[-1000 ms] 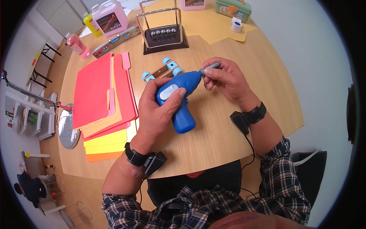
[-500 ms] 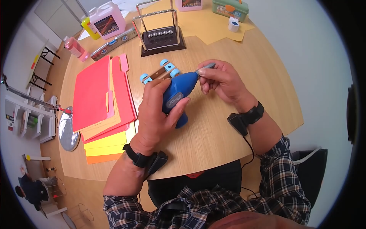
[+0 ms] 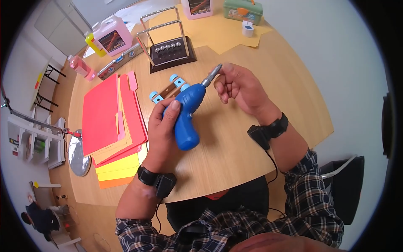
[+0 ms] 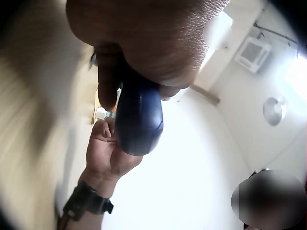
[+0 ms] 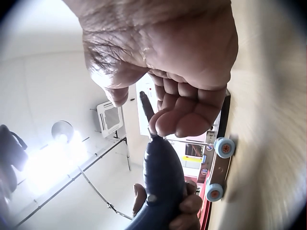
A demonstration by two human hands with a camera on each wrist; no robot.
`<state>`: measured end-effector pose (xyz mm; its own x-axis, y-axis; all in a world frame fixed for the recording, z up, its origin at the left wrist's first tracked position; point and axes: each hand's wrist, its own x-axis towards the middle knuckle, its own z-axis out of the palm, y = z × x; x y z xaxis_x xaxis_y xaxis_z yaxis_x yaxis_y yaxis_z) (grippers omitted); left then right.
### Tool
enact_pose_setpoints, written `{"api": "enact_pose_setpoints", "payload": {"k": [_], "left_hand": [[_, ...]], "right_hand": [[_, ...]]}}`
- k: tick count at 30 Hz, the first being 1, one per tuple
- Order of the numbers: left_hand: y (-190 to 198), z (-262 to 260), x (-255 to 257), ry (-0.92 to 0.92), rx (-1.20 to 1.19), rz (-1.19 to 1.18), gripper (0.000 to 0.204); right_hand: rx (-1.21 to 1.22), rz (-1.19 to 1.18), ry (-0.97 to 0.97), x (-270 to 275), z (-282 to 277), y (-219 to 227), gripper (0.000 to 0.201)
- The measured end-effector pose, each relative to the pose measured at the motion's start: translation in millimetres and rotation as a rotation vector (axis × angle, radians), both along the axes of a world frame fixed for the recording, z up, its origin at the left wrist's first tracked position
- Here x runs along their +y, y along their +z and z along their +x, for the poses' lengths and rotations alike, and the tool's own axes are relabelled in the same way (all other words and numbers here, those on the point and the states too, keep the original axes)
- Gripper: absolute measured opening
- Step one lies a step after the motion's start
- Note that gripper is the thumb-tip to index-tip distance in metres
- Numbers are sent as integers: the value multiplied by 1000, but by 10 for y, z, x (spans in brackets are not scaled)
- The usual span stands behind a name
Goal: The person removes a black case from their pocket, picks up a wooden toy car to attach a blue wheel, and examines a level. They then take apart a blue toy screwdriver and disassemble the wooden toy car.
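Note:
A blue toy-like drill is gripped by my left hand, thumb on its near side and handle hanging toward me. Its metal bit points up and to the right. My right hand is beside the bit's tip. In the right wrist view, the thumb stands apart from the bit and the other fingers curl loosely near it, gripping nothing; whether they touch it I cannot tell. The left wrist view shows the rounded end of the drill below my left hand.
Behind the drill lies a small wooden vehicle with blue wheels. Red folders lie at the left. Farther back are a Newton's cradle, a spirit level, bottles of pink liquid, a tape roll and a green box.
The drill has turned so its handle and metal bit show more fully. My right thumb and fingers have come off the bit they pinched. The head view has shifted slightly.

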<state>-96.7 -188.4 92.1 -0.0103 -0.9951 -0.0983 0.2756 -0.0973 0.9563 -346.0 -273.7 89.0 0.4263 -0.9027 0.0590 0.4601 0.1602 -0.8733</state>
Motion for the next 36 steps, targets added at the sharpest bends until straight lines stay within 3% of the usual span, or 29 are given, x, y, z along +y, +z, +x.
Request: {"api": "enact_pose_setpoints", "payload": {"k": [6,15,22,24,27,34,36], "left_hand": [[-9,31,-4,-169,267,174,50],[21,8,29,-195,518,327,51],[41,92,-12,-249,435,311,52],[86,80,-6,-163,337,289,54],[94,129,-32,-173,261,262,52],[60,101,-19,-167,384,329,55],[55,83,-12,-163,397,316,56]], "right_hand": [[98,-229,-5,79,88,8,33],[-27,-281,37,72,74,-82,26],[17,-244,21,102,75,-10,23],[93,-272,9,108,81,7,22],[91,-265,23,106,72,7,21],[-57,-185,-13,81,25,22,22],[-57,-137,72,110,40,49,22]]}}
